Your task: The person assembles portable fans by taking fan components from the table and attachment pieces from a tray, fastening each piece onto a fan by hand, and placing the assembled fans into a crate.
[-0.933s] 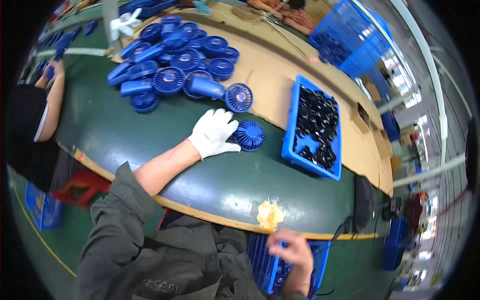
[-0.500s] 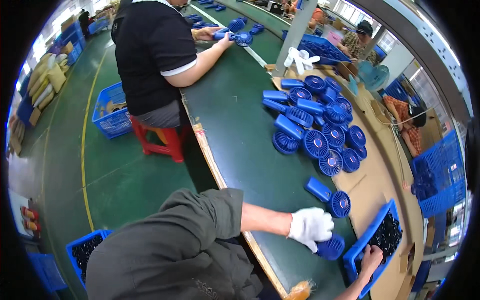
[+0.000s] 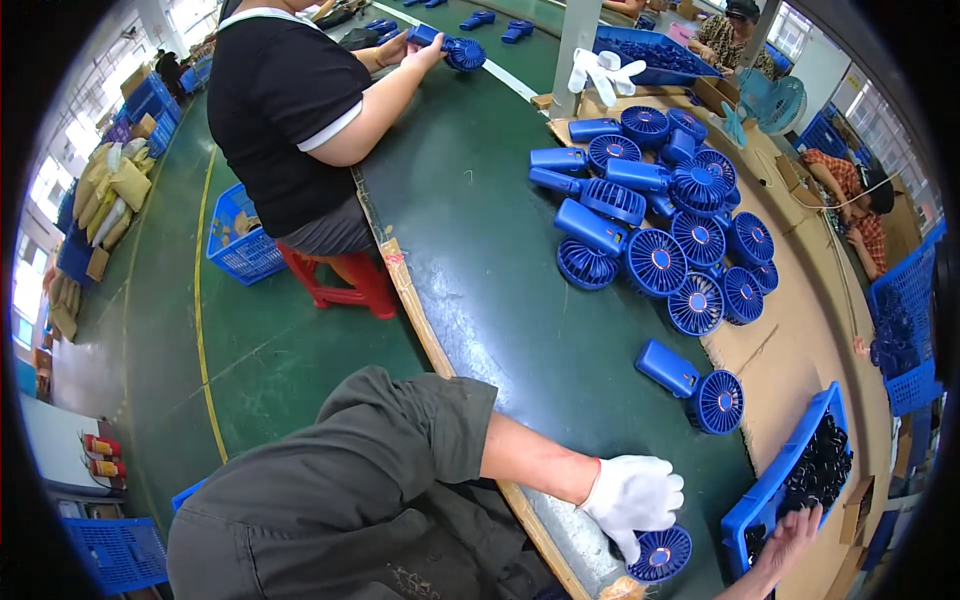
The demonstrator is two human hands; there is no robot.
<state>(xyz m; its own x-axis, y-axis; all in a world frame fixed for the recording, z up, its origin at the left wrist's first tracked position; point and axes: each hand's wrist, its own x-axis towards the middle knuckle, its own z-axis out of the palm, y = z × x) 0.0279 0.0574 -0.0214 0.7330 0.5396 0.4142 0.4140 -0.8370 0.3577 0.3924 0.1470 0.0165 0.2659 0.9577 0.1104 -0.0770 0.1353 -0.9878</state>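
My left hand (image 3: 636, 497), in a white glove, is closed over a blue handheld fan (image 3: 661, 553) near the front edge of the green table. The fan's round grille faces up, while the glove hides most of its handle. My bare right hand (image 3: 786, 545) reaches into a blue tray (image 3: 765, 492) of small black parts (image 3: 822, 465). Its fingers are bent together among the parts, and whatever they pinch is too small to make out. Beyond my left hand lies a single blue fan (image 3: 718, 402), apart from the larger pile of blue fans (image 3: 655, 262).
A person in a black shirt (image 3: 285, 100) sits at the table's left edge, handling another blue fan (image 3: 463, 54). White gloves (image 3: 606, 74) hang by a metal post (image 3: 577, 45). Brown cardboard (image 3: 765, 365) covers the table's right side. A blue crate (image 3: 243, 245) stands on the floor.
My left hand has brought its fan closer to the table's front edge and turned the grille upward. My right hand stays at the tray, its fingers shifted. The view has swung somewhat.
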